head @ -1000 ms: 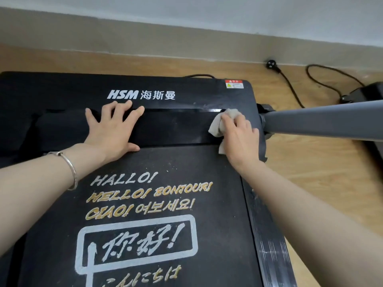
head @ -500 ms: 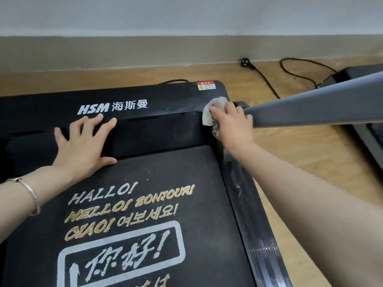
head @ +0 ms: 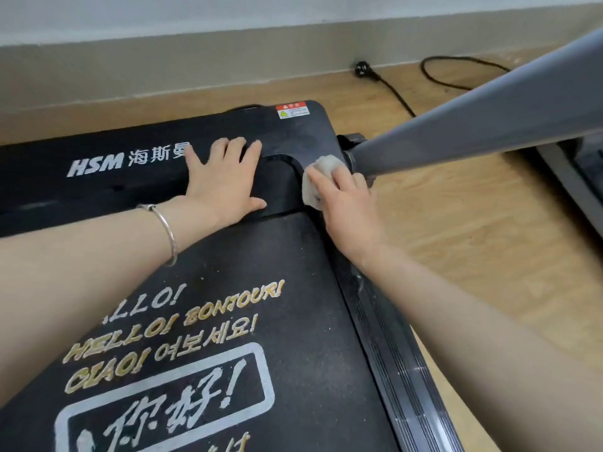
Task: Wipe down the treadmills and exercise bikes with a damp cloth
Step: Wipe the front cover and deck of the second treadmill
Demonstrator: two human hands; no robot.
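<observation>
Fingers (head: 327, 181) on cloth (head: 327, 164), treadmill (head: 295, 136), wood floor (head: 473, 243)

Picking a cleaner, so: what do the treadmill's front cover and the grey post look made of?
Front cover: likely moulded plastic, matte black, going by its rounded corner. Grey post: smooth satin sheen, painted metal or plastic; unclear.

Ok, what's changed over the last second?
The left hand slid rightward along the treadmill's front cover, past the HSM logo, and now lies flat close to the right hand. The right hand still holds the cloth at the corner by the grey upright. Nothing was let go.
</observation>
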